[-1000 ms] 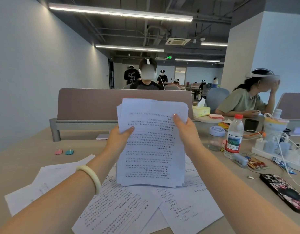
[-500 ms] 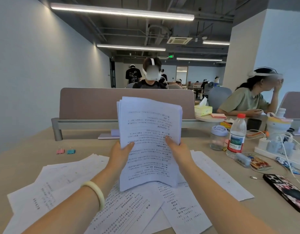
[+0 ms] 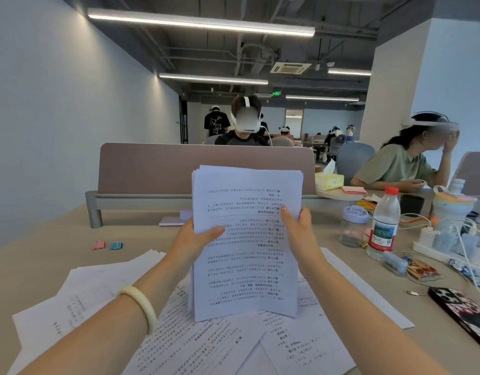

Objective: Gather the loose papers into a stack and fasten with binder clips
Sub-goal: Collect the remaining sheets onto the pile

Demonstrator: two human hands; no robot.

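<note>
I hold a stack of printed papers (image 3: 247, 244) upright in front of me, its bottom edge resting on the loose sheets (image 3: 201, 345) spread over the desk. My left hand (image 3: 193, 240) grips the stack's left edge, thumb on the front. My right hand (image 3: 298, 234) grips the right edge. More loose sheets (image 3: 79, 296) lie to the left. A pink binder clip (image 3: 98, 244) and a blue binder clip (image 3: 116, 245) sit side by side on the desk at the far left, apart from both hands.
A desk divider (image 3: 152, 169) stands behind the papers. To the right are a glass jar (image 3: 353, 226), a water bottle (image 3: 383, 220), a power strip with cables (image 3: 447, 247), snack packets (image 3: 420, 269) and a phone (image 3: 466, 312). People sit beyond the divider and at the right.
The stack has dropped lower and its sheets are squared up more evenly. Both hands shifted lower along its side edges. The view has tilted down slightly.
</note>
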